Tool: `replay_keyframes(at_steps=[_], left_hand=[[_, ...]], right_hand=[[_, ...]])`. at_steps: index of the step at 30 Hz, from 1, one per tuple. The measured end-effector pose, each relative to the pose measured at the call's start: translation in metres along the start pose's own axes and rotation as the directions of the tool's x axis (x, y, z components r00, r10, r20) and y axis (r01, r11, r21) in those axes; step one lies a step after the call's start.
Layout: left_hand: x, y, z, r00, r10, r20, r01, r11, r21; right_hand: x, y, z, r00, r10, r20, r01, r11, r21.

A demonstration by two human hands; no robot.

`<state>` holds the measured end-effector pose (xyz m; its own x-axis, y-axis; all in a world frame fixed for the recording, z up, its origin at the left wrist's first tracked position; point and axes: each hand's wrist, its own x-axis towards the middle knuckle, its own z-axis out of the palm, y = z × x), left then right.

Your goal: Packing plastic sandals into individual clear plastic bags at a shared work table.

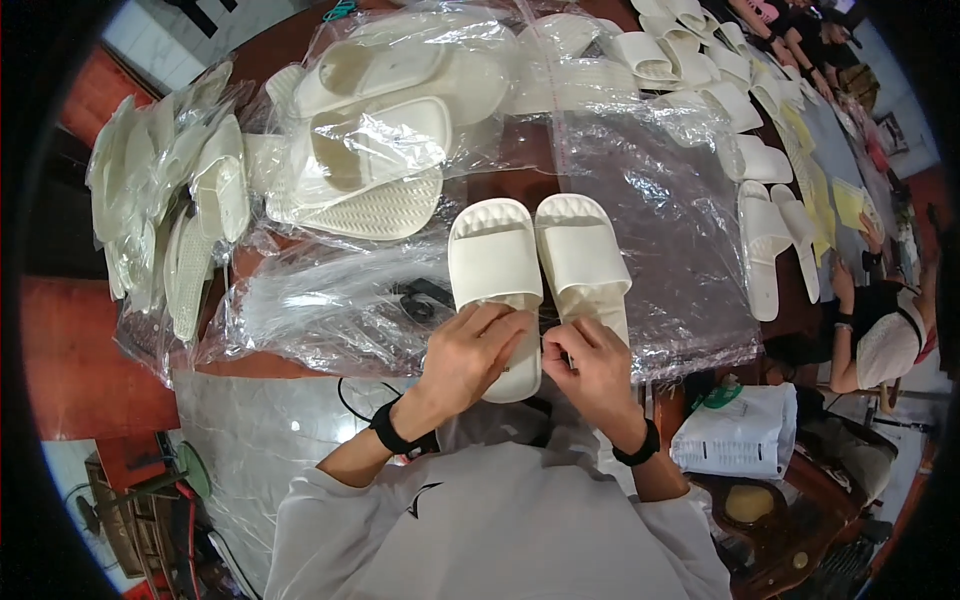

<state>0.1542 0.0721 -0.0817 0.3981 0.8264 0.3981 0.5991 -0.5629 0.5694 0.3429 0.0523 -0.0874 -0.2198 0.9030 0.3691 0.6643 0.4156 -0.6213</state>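
Observation:
Two off-white slide slippers lie side by side in front of me, toes pointing away: the left slipper (495,262) and the right slipper (588,262). Over the heel part of the left slipper is my left hand (468,352), its fingers closed in a pinch. Close beside it, at the heel of the right slipper, my right hand (592,368) also has thumb and fingers pressed together. Whatever lies between the fingertips of either hand is too small or hidden. A clear plastic sheet (680,240) spreads to the right of the pair.
Bagged slippers (375,150) are piled at the far left, with more bagged ones (170,200) at the table's left end. A stack of clear bags (330,310) lies nearer. Loose slippers (762,250) line the right side, where another person (880,330) works. A white bag (738,432) sits below.

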Motion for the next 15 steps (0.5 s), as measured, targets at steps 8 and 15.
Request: replay_keyframes(at_steps=[8, 15], left_hand=[[-0.011, -0.006, -0.012, 0.991, -0.122, -0.060, 0.118, 0.991, -0.060], [-0.016, -0.007, -0.009, 0.957, -0.288, -0.036, 0.277, 0.944, -0.179]], right_hand=[[-0.005, 0.010, -0.013, 0.995, 0.103, 0.007, -0.103, 0.993, 0.064], [-0.007, 0.018, -0.019, 0.998, 0.057, 0.042, -0.061, 0.991, 0.122]])
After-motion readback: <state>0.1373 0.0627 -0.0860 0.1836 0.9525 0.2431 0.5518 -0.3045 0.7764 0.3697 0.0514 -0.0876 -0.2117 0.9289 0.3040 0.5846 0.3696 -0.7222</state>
